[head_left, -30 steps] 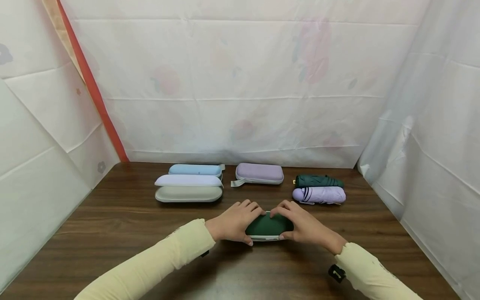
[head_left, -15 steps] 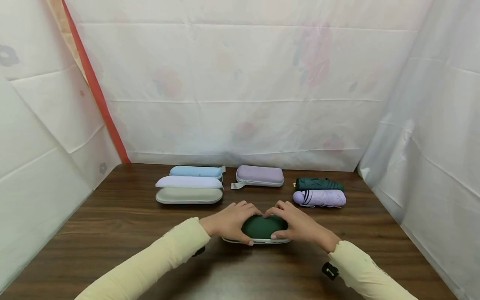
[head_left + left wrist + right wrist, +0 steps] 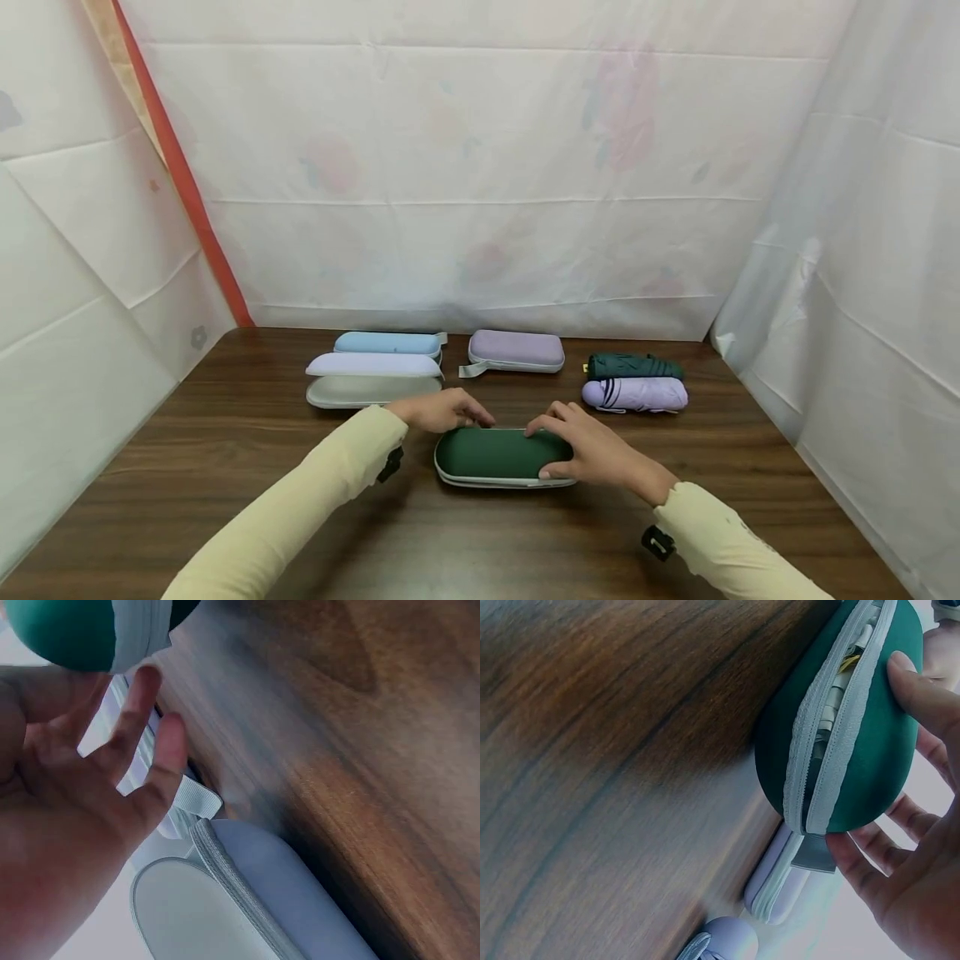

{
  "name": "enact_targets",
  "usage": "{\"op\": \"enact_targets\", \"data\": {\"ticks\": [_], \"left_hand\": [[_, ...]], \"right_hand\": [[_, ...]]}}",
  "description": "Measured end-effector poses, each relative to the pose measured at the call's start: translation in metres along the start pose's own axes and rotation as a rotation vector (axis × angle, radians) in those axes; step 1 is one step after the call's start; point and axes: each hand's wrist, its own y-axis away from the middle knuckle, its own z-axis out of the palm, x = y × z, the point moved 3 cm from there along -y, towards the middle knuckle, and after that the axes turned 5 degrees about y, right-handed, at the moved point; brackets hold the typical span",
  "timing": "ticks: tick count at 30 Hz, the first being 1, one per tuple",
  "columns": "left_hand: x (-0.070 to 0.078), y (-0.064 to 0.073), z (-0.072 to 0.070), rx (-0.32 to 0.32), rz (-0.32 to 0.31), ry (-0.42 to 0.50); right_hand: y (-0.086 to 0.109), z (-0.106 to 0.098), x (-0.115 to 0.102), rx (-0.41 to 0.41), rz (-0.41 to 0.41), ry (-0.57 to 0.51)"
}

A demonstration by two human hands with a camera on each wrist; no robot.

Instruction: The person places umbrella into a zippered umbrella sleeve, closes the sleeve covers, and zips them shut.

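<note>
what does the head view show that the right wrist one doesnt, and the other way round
Only the head view shows the blue case, open case and dark green umbrella.

Only the right wrist view shows pale contents in the gap of the green case and the grey tab at its end.

Both show the right hand gripping the green case, plus the purple case and lilac umbrella, each partly visible in the wrist view.

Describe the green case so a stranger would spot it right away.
Find the brown table. Near its middle, the person's right hand grips one end of a pale-edged oblong case. Unlike the blue case and purple case behind it, this one is green.
</note>
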Motion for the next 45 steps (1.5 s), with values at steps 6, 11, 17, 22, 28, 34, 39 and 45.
{"op": "enact_targets", "data": {"ticks": [6, 11, 17, 22, 28, 34, 39, 45], "left_hand": [[-0.004, -0.007, -0.004, -0.072, -0.031, -0.025], [-0.007, -0.009, -0.008, -0.096, -0.067, -0.068], [-0.009, -0.007, -0.010, -0.092, -0.107, -0.113], [-0.011, -0.001, -0.012, -0.083, -0.146, -0.122], [-0.014, 0.003, -0.014, -0.083, -0.184, -0.095], [-0.015, 0.009, -0.013, -0.042, -0.225, -0.072], [-0.012, 0.011, -0.010, 0.007, -0.228, -0.154], [-0.011, 0.012, -0.007, 0.033, -0.140, -0.340]], "right_hand": [[0.000, 0.001, 0.001, 0.007, -0.004, 0.000], [-0.001, 0.001, 0.001, 0.006, 0.000, 0.005], [-0.001, 0.002, 0.002, 0.007, -0.002, 0.010], [-0.001, 0.002, 0.001, 0.007, -0.007, 0.013], [-0.001, 0.000, 0.000, -0.001, -0.001, 0.010], [-0.001, 0.002, 0.000, -0.015, -0.006, 0.029], [-0.002, 0.002, -0.001, -0.034, -0.019, 0.057], [-0.001, 0.000, -0.003, -0.048, -0.004, 0.097]]}}
